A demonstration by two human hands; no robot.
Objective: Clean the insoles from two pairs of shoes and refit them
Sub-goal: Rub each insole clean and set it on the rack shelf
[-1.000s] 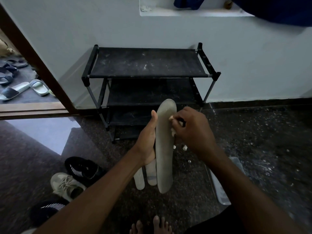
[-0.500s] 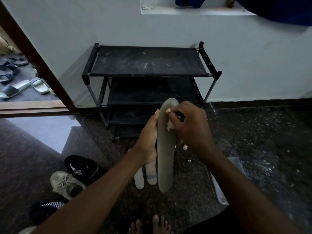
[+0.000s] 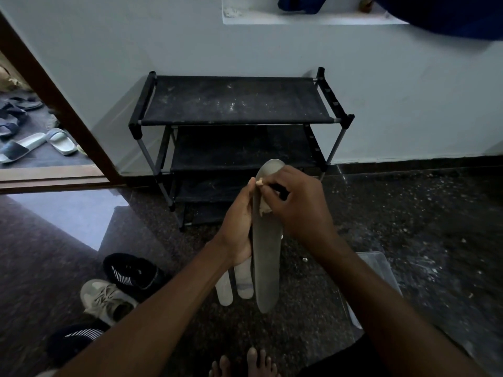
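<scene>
Both hands work before the shoe rack (image 3: 236, 102): the left hand (image 3: 236, 227) grips the grey insole (image 3: 266, 268) upright, and the right hand (image 3: 298, 210) clenches what looks like a small brush (image 3: 265, 210) near its toe. Scrub lengthwise and firmly, bracing from behind.

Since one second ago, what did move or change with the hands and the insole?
The right hand, pinching a pale cloth, slid up the grey insole toward its far tip. The left hand kept its grip on the insole; the shoes on the floor stayed put.
</scene>
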